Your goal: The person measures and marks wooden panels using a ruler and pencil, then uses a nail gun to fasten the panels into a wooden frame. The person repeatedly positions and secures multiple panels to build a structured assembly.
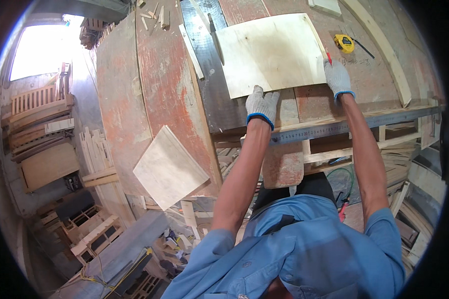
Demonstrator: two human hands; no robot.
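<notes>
A pale, rectangular plywood sheet [277, 55] lies on the worn red workbench, its left edge over a dark metal plate [215, 94]. Both my hands wear white knitted gloves with blue cuffs. My left hand [262, 104] grips the sheet's near edge, its thumb side on top and some fingers hidden. At the near right corner, my right hand [338, 78] is closed, with a slim red pencil [328, 56] sticking out from its fingers along the sheet's right edge. A dark, narrow blade-like piece [215, 40] stands by the sheet's left edge.
A yellow tape measure [344, 43] lies right of the sheet, near a long wooden strip [384, 47]. Along the bench's front runs a steel ruler [314, 133]. Square plywood pieces [169, 167] sit at the bench's left corner. Wooden frames [40, 107] stand at far left.
</notes>
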